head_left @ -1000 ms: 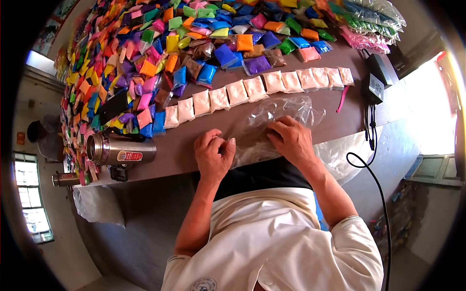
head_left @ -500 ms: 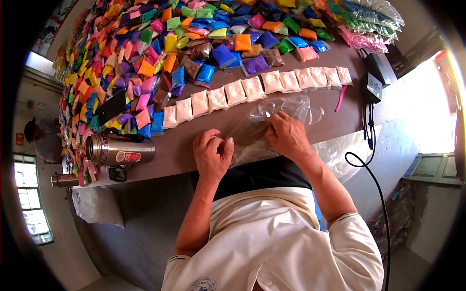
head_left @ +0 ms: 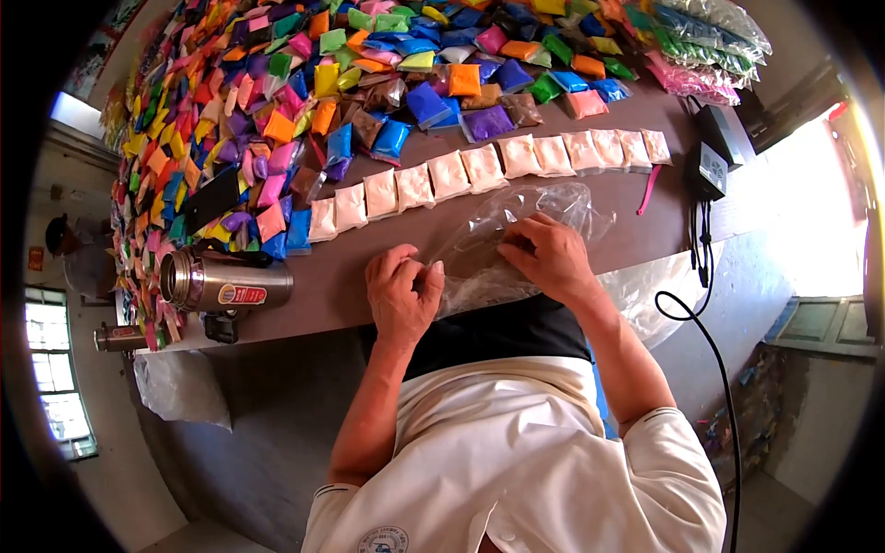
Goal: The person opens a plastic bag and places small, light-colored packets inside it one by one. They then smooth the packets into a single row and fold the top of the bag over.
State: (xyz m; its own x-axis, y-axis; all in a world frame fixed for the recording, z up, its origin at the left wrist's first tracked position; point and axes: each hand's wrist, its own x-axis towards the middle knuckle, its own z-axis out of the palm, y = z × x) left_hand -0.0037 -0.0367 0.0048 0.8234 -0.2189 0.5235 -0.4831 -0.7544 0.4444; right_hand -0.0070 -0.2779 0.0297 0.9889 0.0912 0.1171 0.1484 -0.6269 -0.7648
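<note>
A clear plastic bag [head_left: 479, 241] lies on the brown table between my hands. My left hand [head_left: 404, 293] pinches its left edge between thumb and curled fingers. Over the bag's right part is my right hand [head_left: 546, 256], fingers curled against the plastic. Beyond the bag, a curved row of small pale peach packets [head_left: 449, 175] runs across the table. A pink strip [head_left: 649, 191] lies near the row's right end.
Many colourful packets [head_left: 277, 127] cover the far and left table. A steel flask [head_left: 241, 281] lies at left, near a dark phone [head_left: 212, 198]. Black adapters [head_left: 711, 170] with cables sit right. Bagged packs [head_left: 705, 41] are stacked back right. Another person [head_left: 85, 258] is far left.
My right hand has shifted slightly left and down over the bag, and the plastic by it has changed shape. My left hand stays nearly in place.
</note>
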